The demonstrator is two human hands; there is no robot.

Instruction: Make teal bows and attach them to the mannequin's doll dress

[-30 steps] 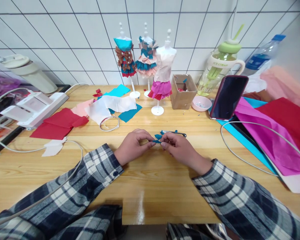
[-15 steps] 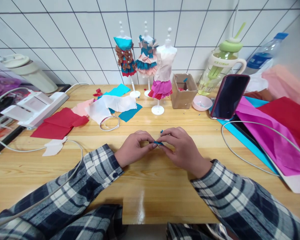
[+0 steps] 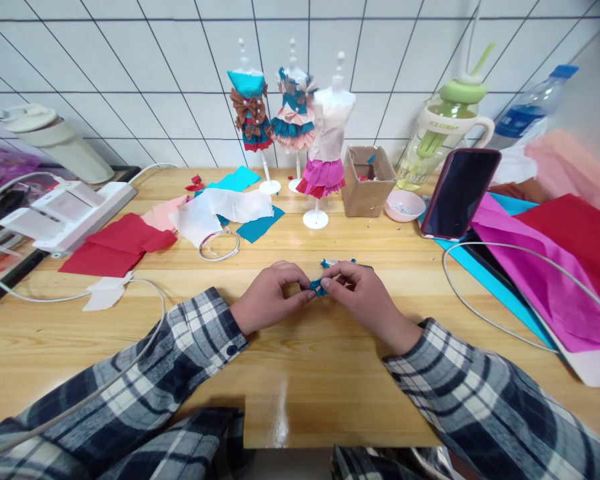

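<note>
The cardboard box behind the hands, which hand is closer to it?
Right. The right hand sits almost straight in front of the cardboard box; the left hand is farther off to its left side.

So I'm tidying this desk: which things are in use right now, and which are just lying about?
In use:
left hand
right hand
small teal paper piece, pinched between both

Lying about:
three dressed mannequins
cardboard box
pink bowl
phone
red paper
green-lidded cup
</note>
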